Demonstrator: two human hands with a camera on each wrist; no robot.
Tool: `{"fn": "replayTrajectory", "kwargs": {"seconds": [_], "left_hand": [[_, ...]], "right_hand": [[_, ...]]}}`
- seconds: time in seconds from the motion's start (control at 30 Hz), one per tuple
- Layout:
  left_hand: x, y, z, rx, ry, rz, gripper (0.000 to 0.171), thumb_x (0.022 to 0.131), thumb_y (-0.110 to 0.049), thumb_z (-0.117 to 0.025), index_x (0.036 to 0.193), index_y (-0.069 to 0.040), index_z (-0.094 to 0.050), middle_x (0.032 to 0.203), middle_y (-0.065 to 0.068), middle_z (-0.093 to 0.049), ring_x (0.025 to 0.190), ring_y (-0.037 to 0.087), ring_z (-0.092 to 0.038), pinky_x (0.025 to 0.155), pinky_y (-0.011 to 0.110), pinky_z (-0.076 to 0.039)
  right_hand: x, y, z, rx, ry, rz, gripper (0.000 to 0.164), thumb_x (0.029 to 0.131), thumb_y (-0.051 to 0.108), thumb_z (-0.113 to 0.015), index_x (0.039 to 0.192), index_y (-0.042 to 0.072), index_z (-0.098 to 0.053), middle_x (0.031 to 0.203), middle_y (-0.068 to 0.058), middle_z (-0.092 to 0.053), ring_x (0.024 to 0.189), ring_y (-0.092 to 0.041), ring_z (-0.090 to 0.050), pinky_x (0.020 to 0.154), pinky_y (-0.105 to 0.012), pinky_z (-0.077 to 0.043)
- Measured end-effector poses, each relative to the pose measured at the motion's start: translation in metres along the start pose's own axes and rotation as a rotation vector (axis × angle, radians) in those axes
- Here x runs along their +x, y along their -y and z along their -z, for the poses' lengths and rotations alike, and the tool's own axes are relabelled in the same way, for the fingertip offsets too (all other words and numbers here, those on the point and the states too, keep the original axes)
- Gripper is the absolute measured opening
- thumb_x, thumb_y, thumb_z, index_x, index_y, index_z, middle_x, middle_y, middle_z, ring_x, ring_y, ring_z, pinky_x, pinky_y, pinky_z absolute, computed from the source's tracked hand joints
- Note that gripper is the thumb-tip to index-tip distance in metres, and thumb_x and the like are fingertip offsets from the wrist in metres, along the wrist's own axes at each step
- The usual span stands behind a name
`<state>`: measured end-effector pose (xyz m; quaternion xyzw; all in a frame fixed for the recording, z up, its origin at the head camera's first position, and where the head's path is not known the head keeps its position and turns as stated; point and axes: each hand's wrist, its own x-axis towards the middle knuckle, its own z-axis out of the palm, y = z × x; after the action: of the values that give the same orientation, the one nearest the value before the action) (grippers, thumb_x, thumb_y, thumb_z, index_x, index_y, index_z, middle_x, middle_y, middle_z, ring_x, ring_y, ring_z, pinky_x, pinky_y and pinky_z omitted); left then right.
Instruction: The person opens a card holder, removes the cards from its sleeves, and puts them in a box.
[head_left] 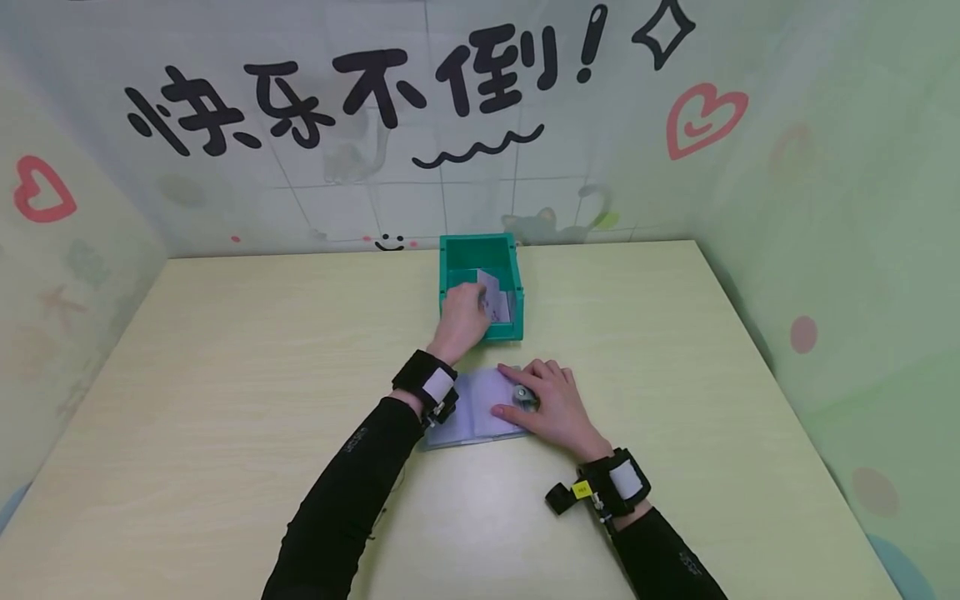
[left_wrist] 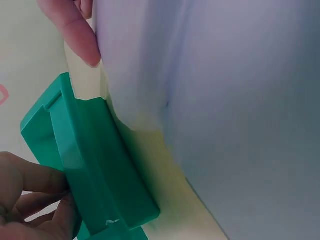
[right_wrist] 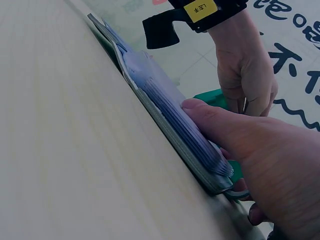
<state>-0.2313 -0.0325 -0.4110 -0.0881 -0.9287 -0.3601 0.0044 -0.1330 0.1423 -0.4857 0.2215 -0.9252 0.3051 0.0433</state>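
A small card album lies open on the table, its stacked pale purple pages seen edge-on in the right wrist view. My right hand holds its right side, the thumb pressing the pages and the other fingers at the edge. A round metallic snap shows between thumb and forefinger. Beyond the album, my left hand reaches into a green box with its fingers curled. Purple cards stand in the box beside those fingers. Whether the fingertips pinch a card is hidden.
The pale wooden table ends at a printed back wall, with the box near that far edge. A green side wall stands on the right. Both wrists wear black straps; a small camera sticks out from the right one.
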Motion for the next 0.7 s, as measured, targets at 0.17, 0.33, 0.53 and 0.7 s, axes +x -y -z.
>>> {"fn": "replayTrajectory", "kwargs": {"seconds": [0.17, 0.33, 0.53, 0.7], "left_hand": [[0.0010, 0.0016, -0.0040, 0.066, 0.019, 0.007, 0.018, 0.096, 0.005, -0.052, 0.103, 0.008, -0.069, 0.096, 0.021, -0.069, 0.082, 0.025, -0.059, 0.067, 0.029, -0.043], [0.0006, 0.0012, -0.0062, 0.097, 0.064, 0.028, 0.020, 0.098, 0.001, -0.051, 0.082, 0.003, -0.062, 0.074, 0.012, -0.054, 0.069, 0.021, -0.052, 0.059, 0.026, -0.038], [0.0015, 0.0015, -0.0084, 0.088, 0.120, 0.057, 0.036, 0.102, -0.008, -0.050, 0.066, -0.006, -0.047, 0.063, 0.005, -0.038, 0.058, 0.020, -0.047, 0.053, 0.025, -0.032], [0.0008, 0.0001, -0.0093, 0.109, 0.147, 0.062, 0.042, 0.104, -0.013, -0.049, 0.063, -0.009, -0.043, 0.062, 0.004, -0.037, 0.057, 0.019, -0.044, 0.052, 0.025, -0.030]], "right_hand": [[-0.0002, -0.0004, -0.0004, 0.000, -0.001, 0.002, 0.062, 0.083, 0.049, -0.077, 0.137, 0.023, -0.064, 0.093, 0.001, -0.054, 0.089, -0.015, -0.041, 0.080, -0.033, -0.024], [-0.0002, -0.0013, -0.0011, -0.002, -0.008, 0.006, 0.062, 0.082, 0.049, -0.077, 0.137, 0.023, -0.064, 0.093, 0.001, -0.054, 0.090, -0.015, -0.042, 0.080, -0.033, -0.024], [-0.0001, -0.0023, -0.0020, 0.000, -0.015, 0.010, 0.061, 0.082, 0.049, -0.077, 0.136, 0.023, -0.065, 0.093, 0.001, -0.055, 0.089, -0.015, -0.042, 0.080, -0.033, -0.025], [0.0002, -0.0033, -0.0027, 0.001, -0.018, 0.015, 0.061, 0.082, 0.048, -0.077, 0.136, 0.023, -0.065, 0.093, 0.000, -0.055, 0.090, -0.016, -0.042, 0.080, -0.033, -0.025]]}}
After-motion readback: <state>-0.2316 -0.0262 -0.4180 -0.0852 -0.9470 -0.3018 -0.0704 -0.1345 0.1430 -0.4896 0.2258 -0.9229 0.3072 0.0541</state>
